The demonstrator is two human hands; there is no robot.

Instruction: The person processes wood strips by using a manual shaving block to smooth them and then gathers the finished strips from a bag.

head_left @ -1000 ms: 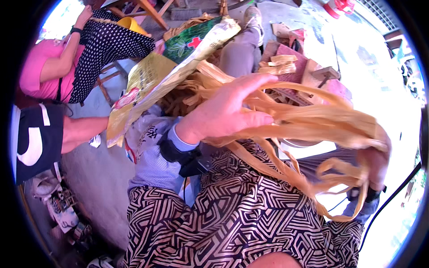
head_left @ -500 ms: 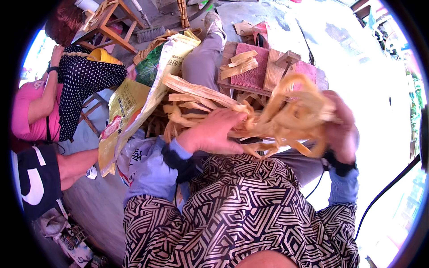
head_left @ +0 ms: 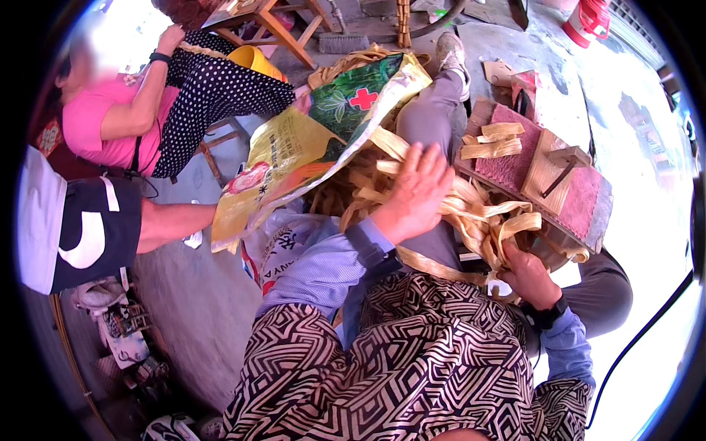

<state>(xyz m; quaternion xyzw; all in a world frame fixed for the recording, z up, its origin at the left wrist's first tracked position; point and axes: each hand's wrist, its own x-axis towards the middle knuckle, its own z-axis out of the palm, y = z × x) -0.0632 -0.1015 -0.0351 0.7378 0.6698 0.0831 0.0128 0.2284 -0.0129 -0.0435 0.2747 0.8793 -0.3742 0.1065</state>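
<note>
A loose bundle of flat, straw-coloured strips (head_left: 471, 201), like dried plant leaf, lies across my lap. My left hand (head_left: 418, 197) rests over the strips with its fingers stretched out, palm down. At the bundle's right end my right hand (head_left: 531, 278) is closed on some of the strips, which loop up beside its fingers. To the left, the mouth of a yellow and green woven sack (head_left: 294, 151) leans against the strips. A wooden board with red pads (head_left: 507, 121) stands beyond my hands. On it lie a few short strips (head_left: 496, 141) and a wooden block with a metal rod (head_left: 555, 170).
A seated person in pink (head_left: 110, 121) holds a braided strand (head_left: 202, 51) at the far left, near a yellow bucket (head_left: 257, 62). Nearer is another person's bare leg (head_left: 176, 224). A wooden stool (head_left: 276, 33) and a brush (head_left: 343, 44) stand at the back. A red container (head_left: 586, 23) is far right.
My view has swung left. My right hand has come down with the strips it held raised, and the big loops have dropped. My left hand has stretched its fingers out over the bundle.
</note>
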